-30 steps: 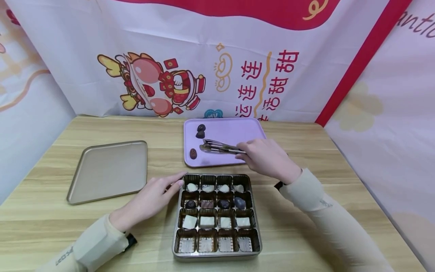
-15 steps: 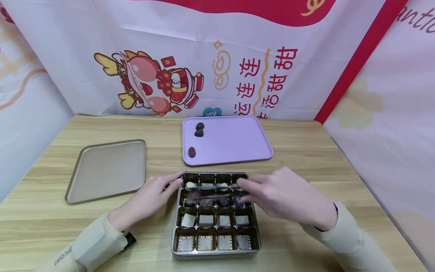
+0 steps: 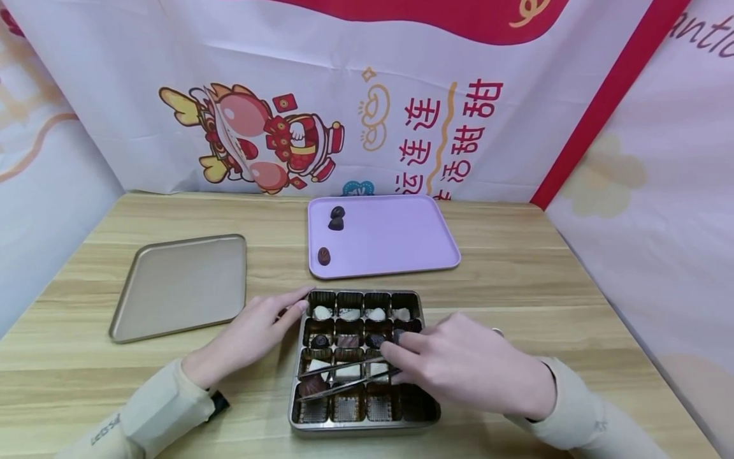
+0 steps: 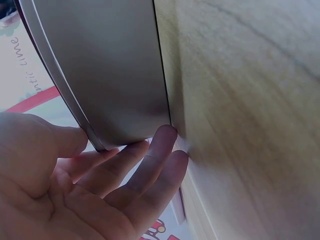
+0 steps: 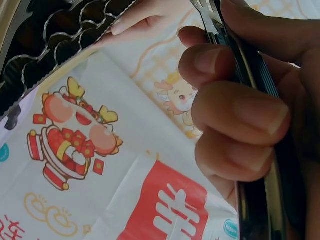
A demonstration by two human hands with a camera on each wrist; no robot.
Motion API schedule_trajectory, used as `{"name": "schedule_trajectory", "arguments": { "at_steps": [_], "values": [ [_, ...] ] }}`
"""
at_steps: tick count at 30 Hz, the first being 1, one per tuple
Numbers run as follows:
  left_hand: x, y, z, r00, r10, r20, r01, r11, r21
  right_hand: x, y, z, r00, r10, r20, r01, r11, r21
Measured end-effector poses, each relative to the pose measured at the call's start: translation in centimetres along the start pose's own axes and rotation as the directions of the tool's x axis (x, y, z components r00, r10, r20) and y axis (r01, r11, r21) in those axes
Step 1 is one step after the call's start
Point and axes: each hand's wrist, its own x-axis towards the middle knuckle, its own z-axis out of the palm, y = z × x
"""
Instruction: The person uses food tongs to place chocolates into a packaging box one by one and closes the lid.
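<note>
My left hand [image 3: 255, 335] rests at the back left corner of a metal chocolate box [image 3: 364, 430]. In the left wrist view its thumb touches the top edge, and the fairly straight fingers lie against the box wall [image 4: 110, 65]. My right hand [image 3: 459, 363] grips metal tongs [image 3: 345, 387], fingers wrapped round the handles in the right wrist view. Between the tong tips, at the front left compartment, is a ridged dark chocolate [image 3: 311, 386]. White chocolates fill the back row; dark pieces sit in the second row. White square chocolates [image 3: 347, 371] lie in the third, partly behind the tongs.
Behind the box, a purple tray [image 3: 395, 239] carries three dark chocolates, with a brown one [image 3: 323, 256] nearest. A tan metal tray [image 3: 183, 290] lies at the left. A printed cloth [image 3: 321, 51] hangs along the table's back edge.
My right hand has come from the purple tray to the box's front row, bringing the tongs and a dark chocolate. My left hand keeps its place at the box corner.
</note>
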Motion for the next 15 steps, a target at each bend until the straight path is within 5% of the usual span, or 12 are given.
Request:
{"name": "schedule_trajectory", "arguments": {
  "at_steps": [15],
  "values": [
    [0.01,-0.12,0.07,1.0,0.011,-0.004,-0.011,1.0,-0.002,0.29,-0.86,0.62,0.999,-0.024,0.035,0.026,0.998,-0.053]
  ]
}}
